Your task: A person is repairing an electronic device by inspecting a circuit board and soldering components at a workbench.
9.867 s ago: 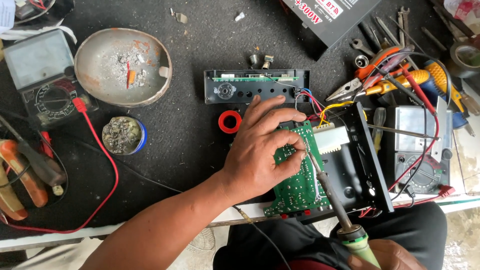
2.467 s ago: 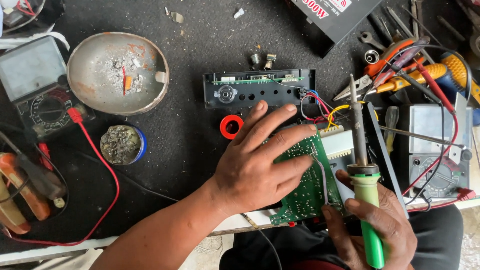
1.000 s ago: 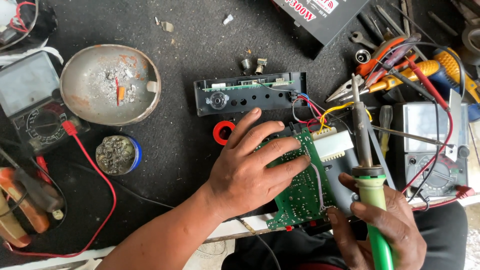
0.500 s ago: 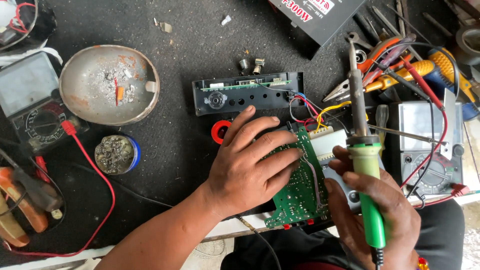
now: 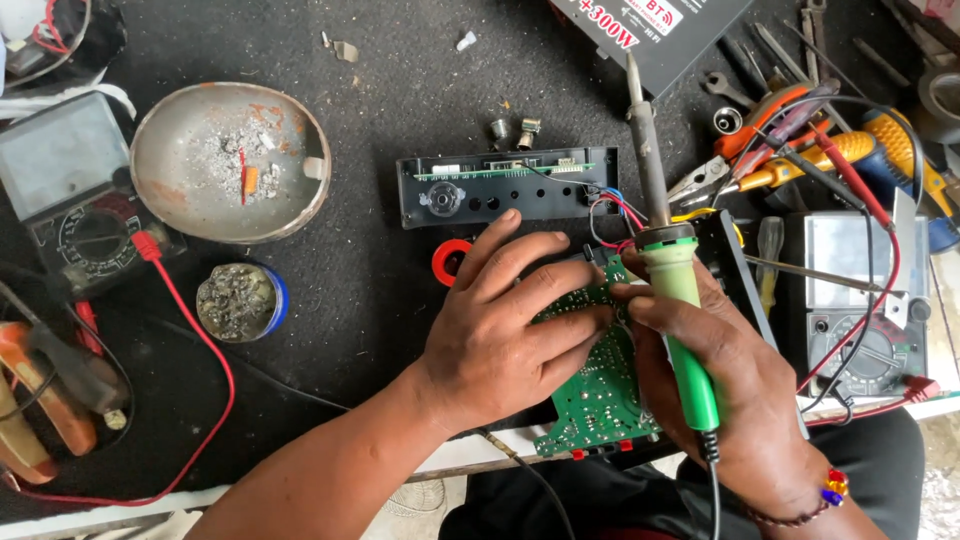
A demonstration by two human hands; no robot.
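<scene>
Green circuit board [image 5: 598, 385] lies at the counter's [image 5: 380, 300] near edge, mostly under my left hand [image 5: 505, 335], which is spread flat on it, fingers wide, pinning it. My right hand [image 5: 715, 385] sits just right of the board, wrapped round the green-handled soldering iron [image 5: 672, 275]; iron's tip points away from me, up past the black front panel [image 5: 505, 187]. Red tape roll [image 5: 450, 260] peeks out just left of my left fingers. Further left: solder-paste tin [image 5: 240, 300], metal bowl [image 5: 230, 160], multimeter [image 5: 70, 195] w/ red lead. Right: pliers [image 5: 770, 165], 2nd meter [image 5: 865, 300]. Board's middle is hidden by my hands; can't make out the joints.
</scene>
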